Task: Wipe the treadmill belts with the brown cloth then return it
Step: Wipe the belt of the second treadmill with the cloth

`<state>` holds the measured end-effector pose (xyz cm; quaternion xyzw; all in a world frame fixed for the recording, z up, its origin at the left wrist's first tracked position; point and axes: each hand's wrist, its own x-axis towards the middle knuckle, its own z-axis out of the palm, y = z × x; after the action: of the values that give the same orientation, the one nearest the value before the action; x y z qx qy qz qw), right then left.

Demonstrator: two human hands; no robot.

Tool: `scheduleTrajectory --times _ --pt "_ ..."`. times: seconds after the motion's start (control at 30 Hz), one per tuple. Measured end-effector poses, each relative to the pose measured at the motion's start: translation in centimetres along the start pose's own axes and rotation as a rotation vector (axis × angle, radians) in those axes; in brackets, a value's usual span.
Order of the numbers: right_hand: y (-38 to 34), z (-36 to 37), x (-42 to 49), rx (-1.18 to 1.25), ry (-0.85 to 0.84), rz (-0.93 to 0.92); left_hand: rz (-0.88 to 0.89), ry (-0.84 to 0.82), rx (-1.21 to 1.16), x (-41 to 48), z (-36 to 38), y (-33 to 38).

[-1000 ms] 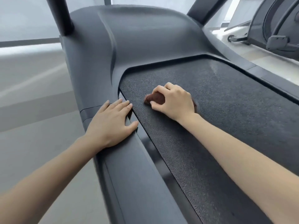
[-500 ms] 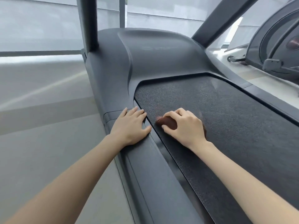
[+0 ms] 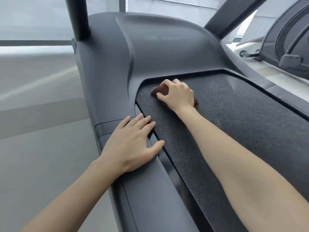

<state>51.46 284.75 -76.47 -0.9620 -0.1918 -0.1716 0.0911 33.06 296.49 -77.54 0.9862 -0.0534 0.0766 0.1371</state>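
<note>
Right grip [image 3: 177, 96]: bare hand, fingers curled over the brown cloth [image 3: 161, 90], pressing it onto the treadmill belt [image 3: 234, 123] at its front left corner, just beside the motor hood [image 3: 158, 52]. The cloth is bunched and mostly hidden under the palm.
Left grip [image 3: 132, 144]: bare hand, fingers straight, flat on the left side rail [image 3: 150, 198], fingertips at the belt edge; holds nothing.
Upright post [image 3: 80, 15]: rear left of hood.
Second exercise machine [image 3: 287, 47]: far right.
Pale floor [image 3: 41, 148]: left.
</note>
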Motion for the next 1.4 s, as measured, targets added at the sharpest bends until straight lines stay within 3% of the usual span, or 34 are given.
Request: scheduleTrajectory --times 0.17,0.33,0.57,0.73,1.1,1.27,1.4 --pt "-0.4 -1.7 -3.1 -0.081 -0.022 0.026 0.031 -0.042 -0.023 0.0 -0.6 0.2" --pt "1.2 -6.5 -14.0 -0.010 -0.054 -0.020 0.119 -0.040 -0.081 -0.9 -1.3 0.8" --pt "5.6 -11.8 -29.1 -0.019 0.139 -0.157 0.156 -0.139 0.023 -2.2 0.9 5.9" --pt "6.2 -10.6 -25.0 -0.020 0.128 -0.107 0.103 -0.125 0.108 -1.2 2.3 8.2" --pt "12.8 -2.7 -3.9 -0.105 0.032 0.237 0.129 -0.075 0.078 -1.4 2.7 7.7" --pt "12.0 -3.6 -6.0 -0.132 0.063 0.237 0.133 -0.078 0.070 -1.3 2.6 7.7" --pt "9.1 -7.0 -14.0 -0.095 0.060 0.205 0.151 -0.116 0.092 -1.4 2.7 7.6"
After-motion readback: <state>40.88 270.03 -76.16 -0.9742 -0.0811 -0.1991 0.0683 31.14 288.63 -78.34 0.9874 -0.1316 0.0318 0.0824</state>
